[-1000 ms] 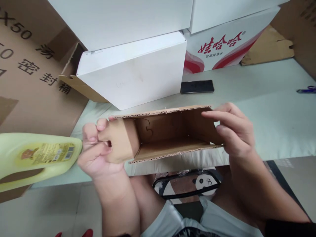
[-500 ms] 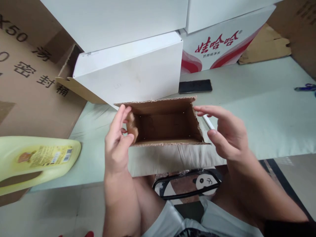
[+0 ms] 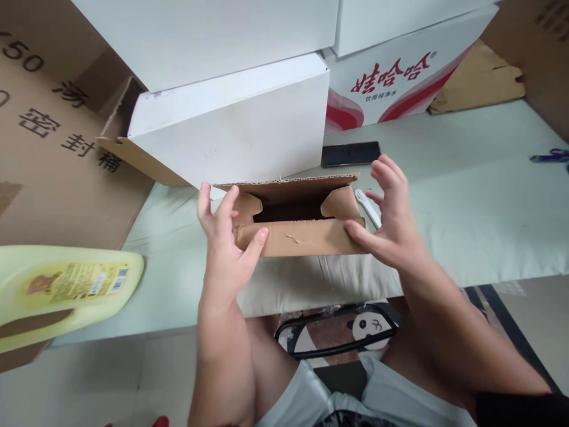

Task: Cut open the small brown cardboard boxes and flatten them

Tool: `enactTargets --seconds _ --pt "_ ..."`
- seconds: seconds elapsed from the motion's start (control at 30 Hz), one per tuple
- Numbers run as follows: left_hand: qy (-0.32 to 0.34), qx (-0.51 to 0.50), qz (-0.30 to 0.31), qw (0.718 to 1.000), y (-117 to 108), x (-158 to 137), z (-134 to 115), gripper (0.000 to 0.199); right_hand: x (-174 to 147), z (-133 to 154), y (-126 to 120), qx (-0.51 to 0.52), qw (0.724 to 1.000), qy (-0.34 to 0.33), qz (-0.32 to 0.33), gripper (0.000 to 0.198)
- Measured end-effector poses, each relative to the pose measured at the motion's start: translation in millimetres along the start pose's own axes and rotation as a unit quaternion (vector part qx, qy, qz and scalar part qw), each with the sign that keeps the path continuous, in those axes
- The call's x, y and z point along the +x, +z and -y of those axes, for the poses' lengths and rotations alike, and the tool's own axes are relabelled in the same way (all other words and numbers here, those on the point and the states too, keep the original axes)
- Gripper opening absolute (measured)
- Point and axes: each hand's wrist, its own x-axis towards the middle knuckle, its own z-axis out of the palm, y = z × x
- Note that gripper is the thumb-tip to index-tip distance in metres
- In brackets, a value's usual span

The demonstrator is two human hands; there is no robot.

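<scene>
Two end flaps [image 3: 340, 203] now inward

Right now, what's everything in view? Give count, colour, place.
Small box: one, brown, centre
White boxes: three, white, back
Printed carton: one, white and red, back
Phone: one, black, behind small box
Slim tool: one, white, beside small box
Unclear object: one, blue, right edge
Big cartons: two, brown, far left, back right
Notched cardboard: two, brown, back left, back right
Bottle: one, yellow, left
Table cover: one, pale green, middle
Panda-print item: one, multicoloured, bottom centre
Red objects: two, red, bottom left
Floor: one, pale, bottom
Shorts: one pair, pale, bottom
Sleeve: one, black, bottom right
Left hand: one, at box's left
Right hand: one, at box's right
</scene>
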Motion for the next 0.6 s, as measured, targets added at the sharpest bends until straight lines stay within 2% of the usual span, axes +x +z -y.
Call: enactTargets --seconds 0.07,0.13,0.17,0.23,0.3,0.33,0.4,0.47,0.53,0.6 --pt "0.015 0.027 0.018 0.999 -5.5 -0.2 -4.4 0.077 -0.3 -1.2 0.3 0.033 0.999 0.002 0.043 0.090" --pt "0.018 0.054 -0.001 0.998 -11.3 0.3 -9.9 0.082 0.7 -1.0 -1.3 0.069 0.995 -0.009 0.078 0.092" --pt "0.021 0.067 -0.020 0.997 -13.8 0.8 -12.5 0.080 1.6 -0.8 -2.4 0.082 0.992 -0.018 0.093 0.088" --pt "0.042 0.088 -0.037 0.995 -17.5 1.4 -17.2 0.063 3.5 -0.6 -4.8 0.088 0.989 -0.036 0.115 0.071" --pt "0.079 0.099 -0.002 0.992 -19.4 0.9 -22.2 0.044 4.9 -0.7 -7.5 0.079 0.987 -0.045 0.131 0.048" --pt "0.095 0.103 0.030 0.990 -19.7 0.2 -24.9 0.040 5.3 -0.5 -8.9 0.077 0.986 -0.048 0.141 0.041" --pt "0.100 0.110 0.101 0.984 -19.3 -1.5 -29.8 0.050 5.0 0.7 -12.0 0.086 0.980 -0.055 0.169 0.038" --pt "0.077 0.118 0.152 0.978 -18.2 -2.1 -31.3 0.067 3.6 2.8 -15.4 0.103 0.971 -0.067 0.207 0.045" --pt "0.055 0.124 0.175 0.975 -17.4 -0.3 -26.0 0.082 1.5 4.4 -18.5 0.129 0.964 -0.077 0.219 0.058" --pt "0.040 0.119 0.162 0.979 -18.1 3.9 -12.6 0.087 -0.7 3.2 -20.0 0.157 0.966 -0.066 0.194 0.067"
